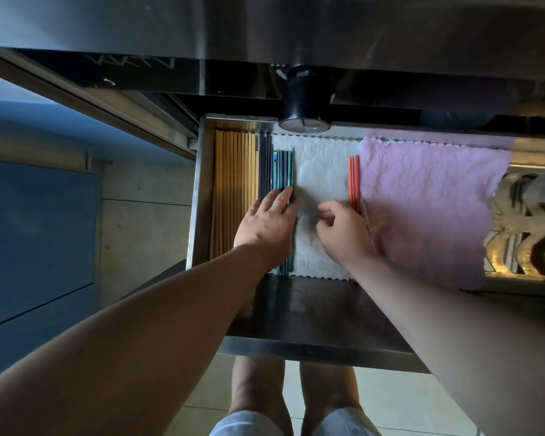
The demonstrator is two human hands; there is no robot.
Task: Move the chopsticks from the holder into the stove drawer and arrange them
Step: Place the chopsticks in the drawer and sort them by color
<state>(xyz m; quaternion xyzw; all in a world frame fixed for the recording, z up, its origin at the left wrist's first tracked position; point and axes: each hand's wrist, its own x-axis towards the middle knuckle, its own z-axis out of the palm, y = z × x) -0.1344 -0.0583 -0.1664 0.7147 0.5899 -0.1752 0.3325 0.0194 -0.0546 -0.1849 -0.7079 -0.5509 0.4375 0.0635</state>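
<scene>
The stove drawer [312,349] stands pulled out below the steel stove front. Along its left side lie several wooden chopsticks [233,184], then black ones [265,165], then teal and dark blue ones [284,168], all parallel. My left hand [269,223] lies flat with its fingers spread on the teal and blue chopsticks. A few orange chopsticks [353,177] lie at the right edge of a white cloth [321,171]. My right hand [343,229] rests against their lower part with curled fingers; whether it grips them is hidden. The holder is out of view.
A pink cloth [431,212] covers the right part of the drawer. A black stove knob [306,105] juts out above the drawer's back edge. Metal parts [529,225] show at far right. Blue cabinet fronts [35,234] stand at left. My legs are under the drawer.
</scene>
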